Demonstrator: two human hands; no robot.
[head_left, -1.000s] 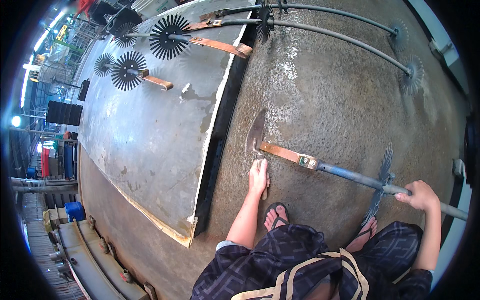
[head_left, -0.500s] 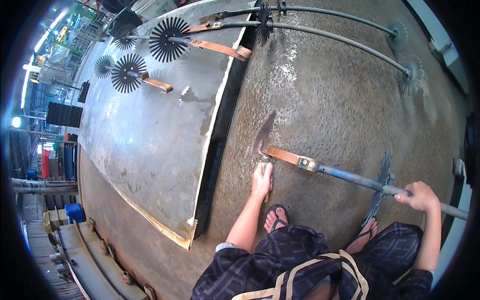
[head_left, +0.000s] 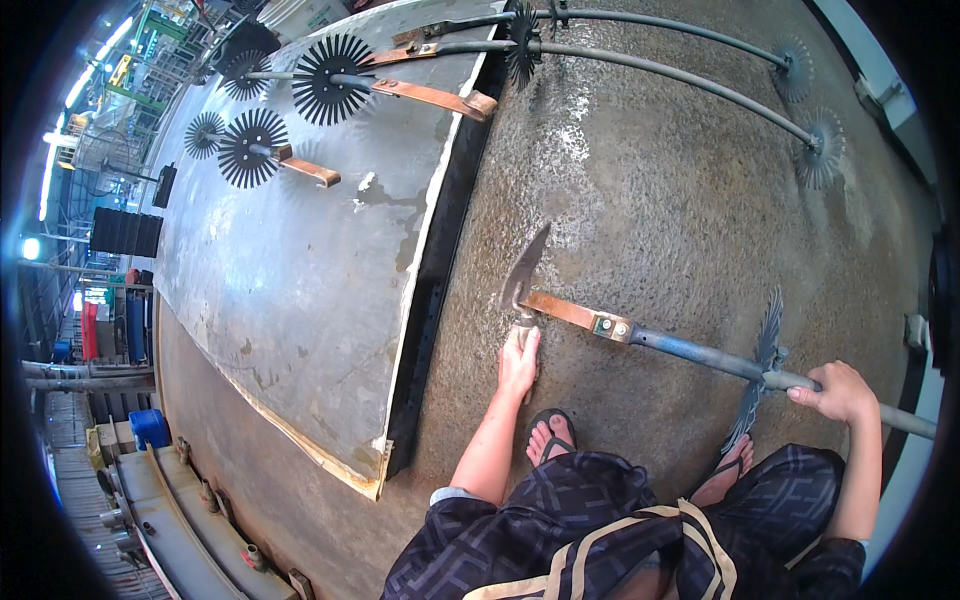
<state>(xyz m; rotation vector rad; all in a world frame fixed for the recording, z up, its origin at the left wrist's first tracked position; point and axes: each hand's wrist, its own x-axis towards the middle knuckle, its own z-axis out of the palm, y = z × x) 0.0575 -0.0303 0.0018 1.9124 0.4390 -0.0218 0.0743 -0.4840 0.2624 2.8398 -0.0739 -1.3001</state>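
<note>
L hand grips trowel, its neck at copper end of rod; R hand closed round rod past spiky disc, prob. steadying it. Both held over floor, R of bench's near R corner; other rods span its R edge, maybe to prop them.

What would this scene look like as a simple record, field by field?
Left hand: holds curved-bladed tool by its handle
Right hand: grips grey-blue rod
On the rod: copper-coloured strip at left end, slotted disc near right hand
Blade and strip: appear to meet
Grey panel to the left: bears more slotted discs
Footwear: dark flip-flops
</note>
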